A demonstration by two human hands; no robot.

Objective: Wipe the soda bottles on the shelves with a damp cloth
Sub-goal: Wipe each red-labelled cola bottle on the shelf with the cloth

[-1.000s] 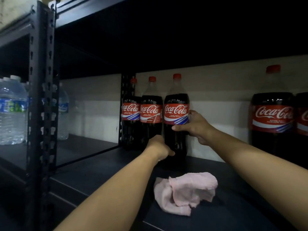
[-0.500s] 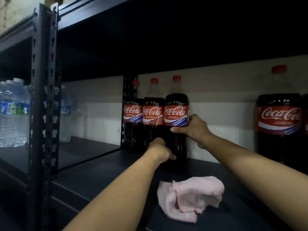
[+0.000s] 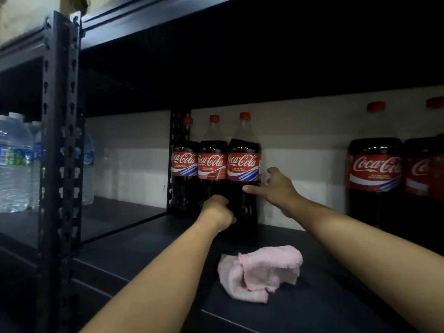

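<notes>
On shelf (image 3: pixel 149 239): left hand (image 3: pixel 217 212) grips rightmost cola bottle (image 3: pixel 243 169) low; right hand (image 3: pixel 276 188) fingers spread at its 3 o'clock; cloth (image 3: pixel 262 272) loose.

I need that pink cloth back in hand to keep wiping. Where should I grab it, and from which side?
Pinch the raised, bunched fold at the top of the pink cloth, coming straight down from above. It lies crumpled and loose on the shelf, apart from the bottles, so the high folds probably give the fingers the easiest purchase; its flat edges hug the surface.
</notes>
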